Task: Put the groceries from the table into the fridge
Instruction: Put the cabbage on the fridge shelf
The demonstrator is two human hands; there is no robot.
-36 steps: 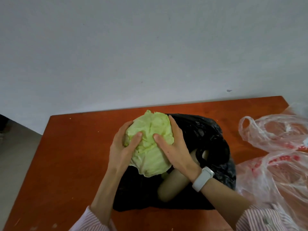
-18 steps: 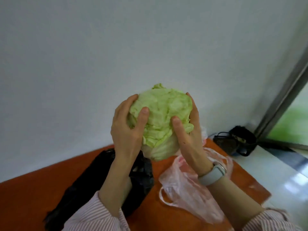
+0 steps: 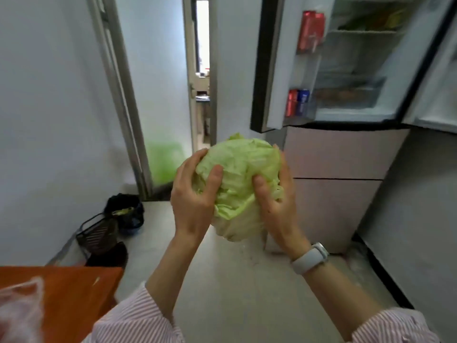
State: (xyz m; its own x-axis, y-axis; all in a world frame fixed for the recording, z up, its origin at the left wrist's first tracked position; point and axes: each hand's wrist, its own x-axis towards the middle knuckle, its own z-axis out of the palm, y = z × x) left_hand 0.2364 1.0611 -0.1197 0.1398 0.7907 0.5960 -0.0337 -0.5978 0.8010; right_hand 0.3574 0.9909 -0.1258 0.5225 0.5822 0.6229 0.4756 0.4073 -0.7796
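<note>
- Nearest, at the lower left, the corner of the orange-brown bench (image 3: 74, 290) juts in, with a crumpled pinkish plastic bag (image 3: 19, 310) on it, blurred.
- Two pink-striped sleeves (image 3: 138, 320) reach forward from the bottom edge; the right wrist carries a pale watch band (image 3: 310, 258).
- The left hand (image 3: 193, 191) and right hand (image 3: 279, 194) hold a head of cabbage (image 3: 239, 179) between them, up in the air over the grey floor (image 3: 230, 288), well clear of the bench.
- Fingers of both hands are curled round the cabbage: the left thumb presses its near face, the left fingers (image 3: 190, 162) wrap its left side, and the right palm cups the right flank with the thumb on the front.
- The cabbage is pale yellow-green, with crinkled, loosely layered outer leaves, a few ragged at the edges. Its lower end is paler, almost whitish.
- It is a little taller than wide, the long axis close to upright; the pale stem end points down toward the floor and a loose leaf tip sticks up at the top.
- On the floor at the left wall sit a dark wire basket (image 3: 99, 233) and a black bag (image 3: 126, 209) just beyond it.
- Farther back stands a metal door frame (image 3: 123, 102), then a narrow doorway.
- At the upper right the fridge (image 3: 341, 154) stands with its upper doors open; red and blue cans (image 3: 298, 102) sit in the left door's rack, and the shelves inside are too blurred to read.
</note>
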